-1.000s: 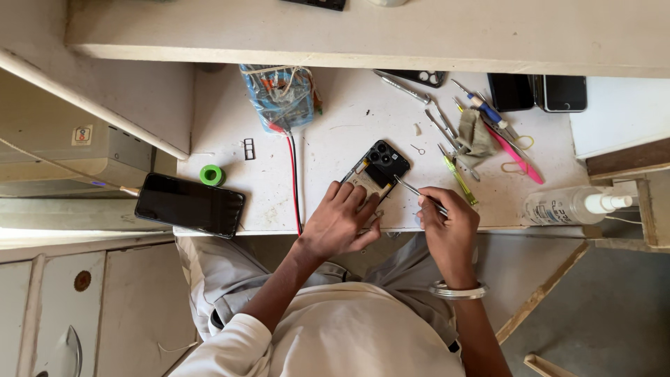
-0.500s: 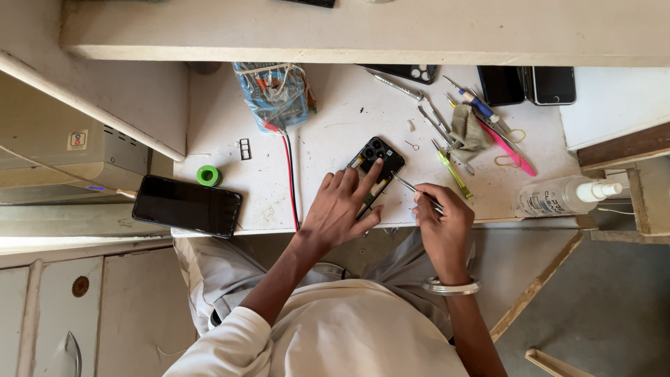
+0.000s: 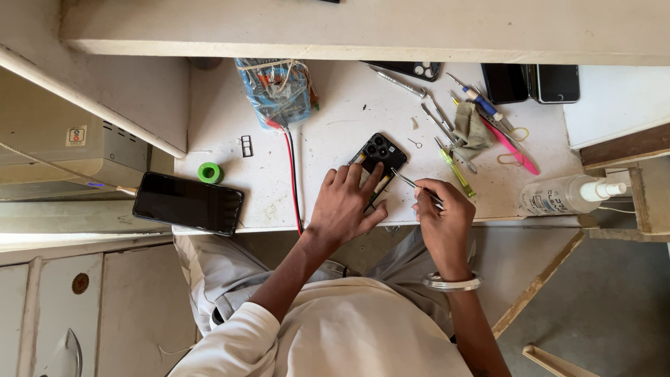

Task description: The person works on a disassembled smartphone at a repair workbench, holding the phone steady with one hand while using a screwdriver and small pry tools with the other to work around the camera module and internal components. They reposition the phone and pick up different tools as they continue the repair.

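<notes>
The opened phone (image 3: 377, 167) lies back-up on the white surface (image 3: 335, 126), just right of the red cable (image 3: 292, 174), its camera end pointing away from me. My left hand (image 3: 345, 206) lies flat over its near end, fingers spread, and pins it down. My right hand (image 3: 441, 213) sits just right of the phone and pinches a pair of thin metal tweezers (image 3: 413, 183), whose tip reaches in at the phone's right edge.

As I judge it, the risk is a slip: if my left palm eases off, the phone could skate toward the surface's near edge, which is close to it. If I press the tweezers too hard, the tip could jump and scratch or tear something inside. My right wrist hangs off the surface edge with little support, so a tremor is likely.
</notes>
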Demonstrator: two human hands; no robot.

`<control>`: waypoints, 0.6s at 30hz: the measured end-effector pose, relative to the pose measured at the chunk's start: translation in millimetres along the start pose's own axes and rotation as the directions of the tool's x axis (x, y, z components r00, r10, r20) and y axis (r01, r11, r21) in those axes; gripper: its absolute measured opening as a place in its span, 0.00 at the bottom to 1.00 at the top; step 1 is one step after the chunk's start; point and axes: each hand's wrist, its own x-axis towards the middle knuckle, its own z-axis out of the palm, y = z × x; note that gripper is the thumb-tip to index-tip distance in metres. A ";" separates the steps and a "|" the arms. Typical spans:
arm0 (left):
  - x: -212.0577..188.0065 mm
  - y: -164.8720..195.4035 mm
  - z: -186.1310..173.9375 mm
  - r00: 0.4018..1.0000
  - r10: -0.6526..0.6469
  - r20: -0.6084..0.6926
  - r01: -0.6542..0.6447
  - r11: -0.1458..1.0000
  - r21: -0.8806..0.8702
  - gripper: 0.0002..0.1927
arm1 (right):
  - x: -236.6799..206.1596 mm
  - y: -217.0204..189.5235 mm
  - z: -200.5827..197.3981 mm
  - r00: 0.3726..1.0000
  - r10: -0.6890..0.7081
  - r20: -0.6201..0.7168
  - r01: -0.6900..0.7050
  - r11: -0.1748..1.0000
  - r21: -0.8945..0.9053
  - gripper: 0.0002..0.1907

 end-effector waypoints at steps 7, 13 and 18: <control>-0.9 0.4 1.2 0.999 0.006 -0.039 -0.006 1.000 -0.010 0.33 | 0.6 -3.0 2.8 0.999 0.034 0.020 -0.034 0.999 0.008 0.04; -2.2 0.5 -0.1 0.999 0.003 -0.035 -0.005 0.999 -0.041 0.32 | 2.6 -3.5 4.6 0.999 0.051 0.010 -0.051 0.999 0.004 0.04; -4.5 -0.3 1.5 0.999 -0.008 -0.044 0.005 0.998 -0.060 0.28 | 3.3 -5.0 5.6 1.000 -0.004 0.009 0.004 0.999 -0.041 0.05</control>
